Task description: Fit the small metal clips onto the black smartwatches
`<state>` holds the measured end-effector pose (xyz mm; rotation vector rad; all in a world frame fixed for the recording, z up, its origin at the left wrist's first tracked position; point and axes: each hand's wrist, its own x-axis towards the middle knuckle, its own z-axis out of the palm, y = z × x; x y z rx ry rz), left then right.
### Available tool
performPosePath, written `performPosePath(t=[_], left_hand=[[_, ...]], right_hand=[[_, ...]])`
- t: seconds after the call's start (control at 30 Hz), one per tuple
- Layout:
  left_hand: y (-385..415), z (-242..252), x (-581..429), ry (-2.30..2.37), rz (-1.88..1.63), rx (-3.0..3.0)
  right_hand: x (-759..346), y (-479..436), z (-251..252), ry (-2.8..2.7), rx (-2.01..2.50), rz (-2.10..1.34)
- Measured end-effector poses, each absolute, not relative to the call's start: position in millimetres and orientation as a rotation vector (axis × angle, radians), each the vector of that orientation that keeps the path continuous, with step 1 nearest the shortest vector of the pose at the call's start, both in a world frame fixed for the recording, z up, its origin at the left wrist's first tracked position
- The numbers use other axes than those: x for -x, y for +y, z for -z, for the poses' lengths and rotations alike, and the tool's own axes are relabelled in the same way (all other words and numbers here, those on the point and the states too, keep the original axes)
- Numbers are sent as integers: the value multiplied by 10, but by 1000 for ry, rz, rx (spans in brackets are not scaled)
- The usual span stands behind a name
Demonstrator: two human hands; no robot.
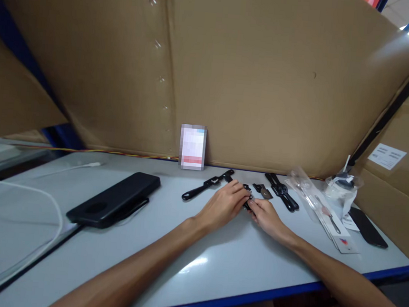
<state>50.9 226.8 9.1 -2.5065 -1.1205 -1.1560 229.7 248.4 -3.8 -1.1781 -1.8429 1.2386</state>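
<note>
Over the middle of the table, my left hand (227,199) and my right hand (265,215) come together, fingers closed around a small black spokeshave (246,206). Most of it is hidden by the fingers. Left of my hands lies another black spokeshave (207,187), two-handled, with a metal piece at its centre. Just beyond my right hand are a dark flat metal blade (266,193) and a small black part (258,187). Farther right, more black spokeshaves (282,192) rest side by side.
A black flat device (114,199) and a white cable (56,207) occupy the left. A pixelated card (192,147) leans on the cardboard wall (254,72). At right lie clear packaging (328,217), a bagged white container (341,187) and a black phone-like slab (369,228).
</note>
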Motion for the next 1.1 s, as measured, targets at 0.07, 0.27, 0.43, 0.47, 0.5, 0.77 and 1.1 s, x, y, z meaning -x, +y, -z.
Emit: performPosePath(t=[0.07, 0.27, 0.43, 0.47, 0.5, 0.77, 1.1], left_hand=[[2264, -112, -488, -1055, 1043, 2489], [2255, -154, -451, -891, 800, 2463], [2245, -123, -480, -993, 825, 2474], [2245, -115, -486, -1010, 830, 2486], [2245, -109, -490, -1023, 834, 2490], [2236, -165, -463, -1017, 779, 2475], [2258, -108, -455, -1105, 857, 2511]], right_hand=[[-2295, 2497, 51, -1829, 1188, -1245], [-2296, 2515, 60, -1866, 1211, -1197], [-2308, 2491, 3, -1947, 1190, -1112], [-2310, 2486, -6, -1966, 1180, -1087], [-2312, 2482, -12, -1982, 1170, -1059], [-2312, 2482, -11, -1986, 1177, -1055], [-2323, 2487, -24, -2043, 1164, -1013]])
